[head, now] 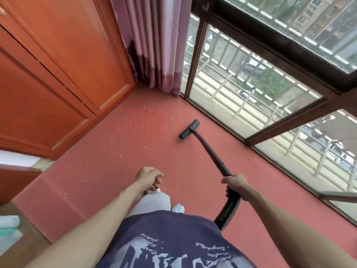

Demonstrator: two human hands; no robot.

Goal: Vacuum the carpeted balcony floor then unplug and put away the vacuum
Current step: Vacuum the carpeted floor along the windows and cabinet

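the right hand (236, 183) grips the black vacuum wand (209, 151), its floor nozzle (189, 129) resting on the red carpet (123, 151); the left hand (149, 178) hangs loosely curled, holding nothing.

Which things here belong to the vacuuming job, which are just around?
Job: vacuum head, wand, hose, right hand gripping the wand, red carpet, scattered crumbs.
Around: curtain, wooden cabinet, window, left hand, holding nothing.

A right hand (234, 182) grips a black vacuum wand (209, 151), its floor nozzle (189, 129) resting on red carpet (119, 151) near the windows (251, 97). The left hand (149, 178) hangs loosely curled, empty. Small light scraps dot the carpet.
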